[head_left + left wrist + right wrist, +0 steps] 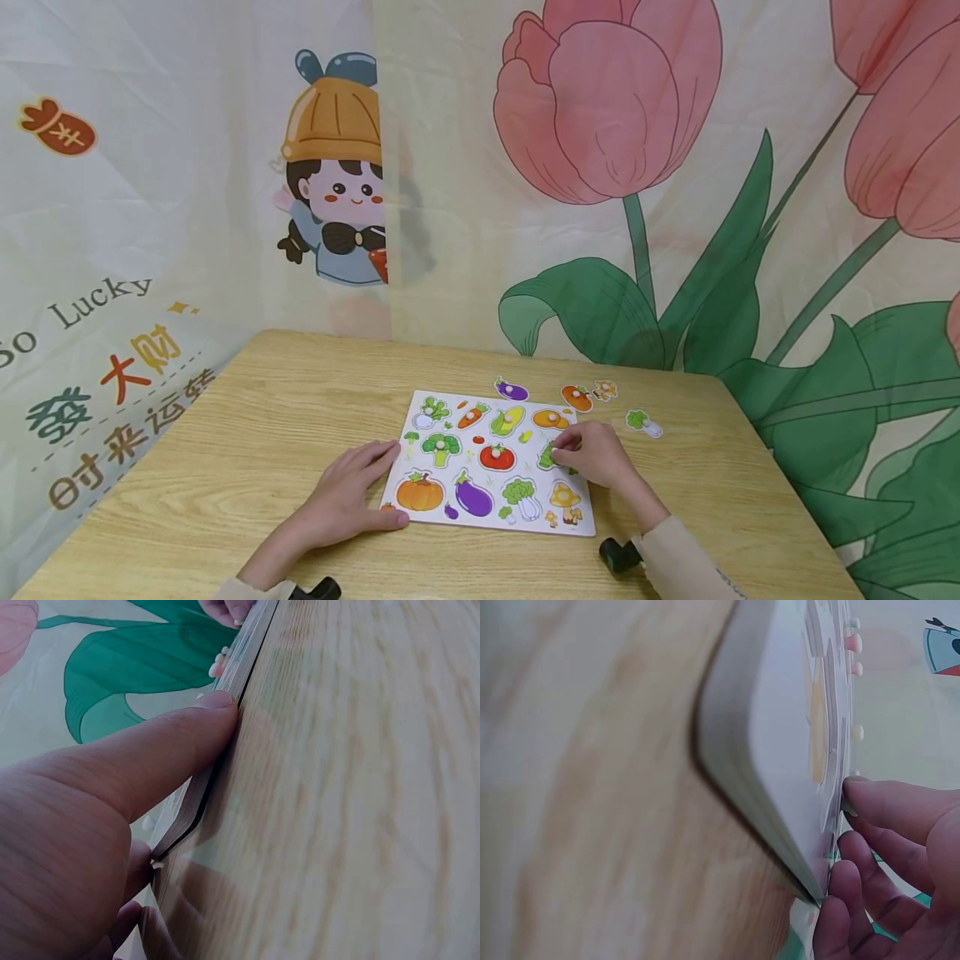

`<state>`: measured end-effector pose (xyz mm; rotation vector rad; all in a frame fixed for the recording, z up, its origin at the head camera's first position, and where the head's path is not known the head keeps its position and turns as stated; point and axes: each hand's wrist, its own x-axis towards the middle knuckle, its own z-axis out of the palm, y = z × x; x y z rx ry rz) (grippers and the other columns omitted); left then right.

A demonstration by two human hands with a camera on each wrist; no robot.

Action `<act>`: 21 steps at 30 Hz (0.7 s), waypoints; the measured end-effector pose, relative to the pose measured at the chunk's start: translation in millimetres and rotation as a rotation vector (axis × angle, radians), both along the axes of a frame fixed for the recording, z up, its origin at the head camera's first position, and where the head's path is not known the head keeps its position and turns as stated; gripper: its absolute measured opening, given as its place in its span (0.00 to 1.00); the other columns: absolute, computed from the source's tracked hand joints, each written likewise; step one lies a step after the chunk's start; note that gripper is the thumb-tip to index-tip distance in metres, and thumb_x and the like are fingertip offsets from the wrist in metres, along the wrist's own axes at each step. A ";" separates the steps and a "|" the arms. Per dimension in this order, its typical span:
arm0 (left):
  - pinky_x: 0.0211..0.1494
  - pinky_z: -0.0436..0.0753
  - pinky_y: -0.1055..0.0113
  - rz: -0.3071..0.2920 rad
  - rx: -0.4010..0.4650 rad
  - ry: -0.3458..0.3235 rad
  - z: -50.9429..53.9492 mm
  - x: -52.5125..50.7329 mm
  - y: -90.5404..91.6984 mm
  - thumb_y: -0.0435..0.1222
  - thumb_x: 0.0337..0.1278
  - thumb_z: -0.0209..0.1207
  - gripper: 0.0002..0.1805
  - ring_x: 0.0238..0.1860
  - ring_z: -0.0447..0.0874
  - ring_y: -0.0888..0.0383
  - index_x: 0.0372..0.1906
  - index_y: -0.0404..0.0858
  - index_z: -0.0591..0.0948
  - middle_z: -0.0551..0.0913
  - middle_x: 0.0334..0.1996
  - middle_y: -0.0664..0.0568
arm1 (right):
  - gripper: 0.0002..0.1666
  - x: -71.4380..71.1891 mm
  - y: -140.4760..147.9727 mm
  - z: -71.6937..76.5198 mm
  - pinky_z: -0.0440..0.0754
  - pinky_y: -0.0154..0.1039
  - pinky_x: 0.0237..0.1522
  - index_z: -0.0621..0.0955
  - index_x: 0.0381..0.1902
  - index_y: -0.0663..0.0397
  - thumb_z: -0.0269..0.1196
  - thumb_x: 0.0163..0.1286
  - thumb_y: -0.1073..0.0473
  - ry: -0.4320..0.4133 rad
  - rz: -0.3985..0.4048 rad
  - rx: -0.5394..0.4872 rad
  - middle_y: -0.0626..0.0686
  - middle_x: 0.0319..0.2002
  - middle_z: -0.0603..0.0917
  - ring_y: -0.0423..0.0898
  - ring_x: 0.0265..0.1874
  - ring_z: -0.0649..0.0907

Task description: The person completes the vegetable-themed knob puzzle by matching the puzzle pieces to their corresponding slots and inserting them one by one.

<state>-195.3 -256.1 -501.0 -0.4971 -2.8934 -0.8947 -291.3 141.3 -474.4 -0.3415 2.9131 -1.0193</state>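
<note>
A white vegetable puzzle board [480,518] lies flat on the table. My left hand [341,500] rests against its left side, fingers extended at the edge and thumb [180,739] along the front edge by the corner. At the board's right side, my right hand [596,454] pinches a green vegetable puzzle piece [547,455] between thumb and forefinger; the fingers hide much of it. Knobbed pieces sit in the back and middle rows, among them a tomato [497,457] and broccoli [440,451]. The front row's pumpkin [420,493], eggplant [474,494], bok choy and mushroom pictures show no knobs.
Beyond the board lie loose pieces: an eggplant [512,389], a pumpkin [576,398], a mushroom [606,390] and a bok choy [643,423]. The wooden table [300,392] meets a printed cloth backdrop [450,250]. Black wrist devices [619,555] sit near both sleeves.
</note>
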 end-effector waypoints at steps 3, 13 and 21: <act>0.75 0.56 0.29 0.001 -0.002 -0.003 0.4 0.0 0.2 0.68 0.49 0.73 0.61 0.79 0.59 0.34 0.81 0.36 0.68 0.68 0.79 0.41 | 0.03 -0.5 0.2 -0.1 0.78 0.35 0.29 0.90 0.35 0.48 0.76 0.67 0.59 -0.002 0.000 0.002 0.45 0.28 0.82 0.43 0.31 0.78; 0.76 0.56 0.29 0.003 0.003 0.005 1.3 1.1 0.6 0.68 0.48 0.73 0.61 0.79 0.60 0.34 0.80 0.35 0.69 0.68 0.79 0.41 | 0.04 -1.8 -0.3 -1.0 0.77 0.34 0.29 0.90 0.34 0.48 0.77 0.67 0.59 -0.012 -0.008 0.000 0.45 0.28 0.82 0.44 0.32 0.78; 0.76 0.55 0.29 0.003 0.008 -0.005 1.1 1.0 0.4 0.68 0.48 0.73 0.61 0.79 0.59 0.35 0.80 0.36 0.69 0.68 0.79 0.42 | 0.04 -3.0 -1.1 -0.8 0.77 0.36 0.32 0.89 0.36 0.48 0.76 0.67 0.58 -0.040 -0.018 0.009 0.47 0.29 0.81 0.45 0.32 0.78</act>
